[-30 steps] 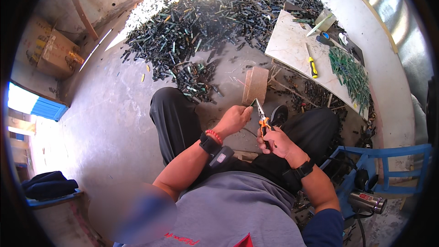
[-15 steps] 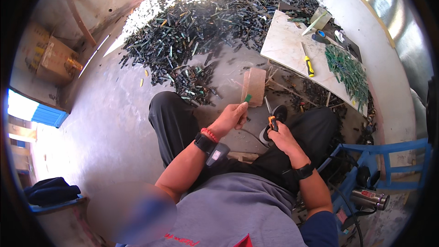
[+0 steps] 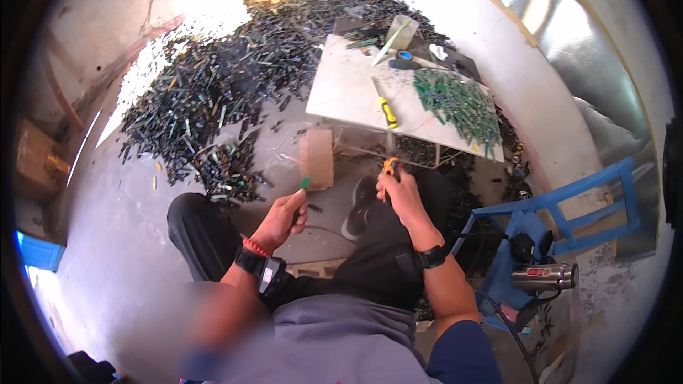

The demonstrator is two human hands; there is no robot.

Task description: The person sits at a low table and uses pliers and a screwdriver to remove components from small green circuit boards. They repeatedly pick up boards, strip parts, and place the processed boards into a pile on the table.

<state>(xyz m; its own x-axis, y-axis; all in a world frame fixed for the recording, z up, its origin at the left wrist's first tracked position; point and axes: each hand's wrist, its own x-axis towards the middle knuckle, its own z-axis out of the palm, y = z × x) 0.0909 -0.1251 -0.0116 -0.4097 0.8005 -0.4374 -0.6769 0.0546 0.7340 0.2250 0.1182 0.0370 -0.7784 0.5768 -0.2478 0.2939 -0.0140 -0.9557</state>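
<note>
My left hand (image 3: 282,220) is closed, with a small green circuit board piece (image 3: 306,183) sticking up from its fingertips. Just beyond that piece, on the floor, sits a tan brick-like block (image 3: 317,159). In my right hand (image 3: 403,200) is a screwdriver (image 3: 390,166) with an orange and black handle. Its thin shaft points away from me, toward the near edge of a low white board (image 3: 348,89). The two hands are well apart. A second screwdriver (image 3: 388,112), yellow and black, lies on the board beside a heap of green circuit board pieces (image 3: 455,107).
A large mound of dark strips (image 3: 206,103) spreads over the floor ahead and left. On the board's far part stands a translucent cup (image 3: 404,30). At my right are a blue chair (image 3: 551,203) and a steel flask (image 3: 544,276). A dark cable (image 3: 509,323) trails near them.
The view has swung right, so the scene sits further left. My right hand has moved forward with the screwdriver, away from the block and nearer the board. The left hand keeps the green piece.
</note>
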